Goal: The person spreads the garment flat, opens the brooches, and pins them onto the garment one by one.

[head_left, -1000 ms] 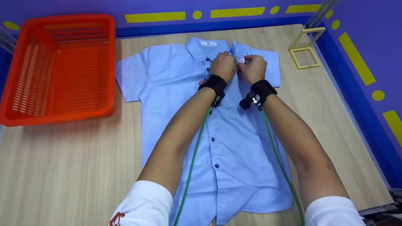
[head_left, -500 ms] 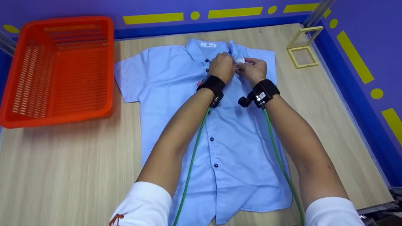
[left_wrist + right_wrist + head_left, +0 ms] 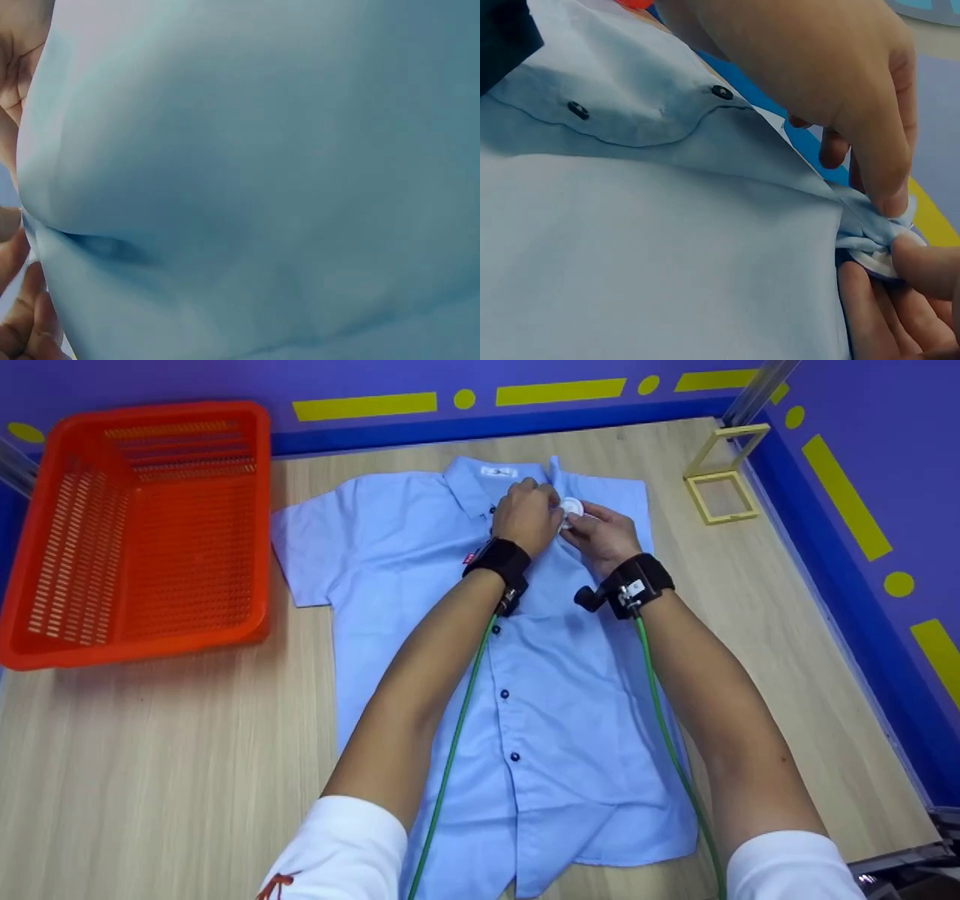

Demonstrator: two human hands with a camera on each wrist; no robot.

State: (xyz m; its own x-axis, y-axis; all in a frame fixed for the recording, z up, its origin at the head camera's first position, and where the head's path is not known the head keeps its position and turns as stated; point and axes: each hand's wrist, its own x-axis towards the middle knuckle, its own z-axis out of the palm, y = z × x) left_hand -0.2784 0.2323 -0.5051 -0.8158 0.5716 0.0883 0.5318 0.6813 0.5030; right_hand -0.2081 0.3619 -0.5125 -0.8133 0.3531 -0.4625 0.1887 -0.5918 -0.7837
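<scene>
A light blue short-sleeved shirt [image 3: 570, 660] with dark buttons lies spread front up. Near its collar, my left hand [image 3: 529, 517] pinches the fabric at the chest. My right hand [image 3: 609, 536] holds a white round badge [image 3: 572, 508] between thumb and fingers, close beside the left fingertips. In the right wrist view, the badge's pale rim [image 3: 877, 262] shows under bunched cloth, the right thumb pressing from above. Raised shirt cloth [image 3: 247, 180] fills most of the left wrist view, with fingers at its left edge. The back of the badge is hidden.
A red plastic basket [image 3: 259, 585] stands at the left on the wooden table [image 3: 165, 765]. An opened yellow frame-like case [image 3: 720, 499] sits at the back right. Purple walls [image 3: 870, 405] border the table. Green cables [image 3: 457, 750] run from both wrist cameras.
The right hand has turned and shifted slightly down and right, so more of the badge's white face shows. The left hand has moved slightly left and stays at the cloth.
</scene>
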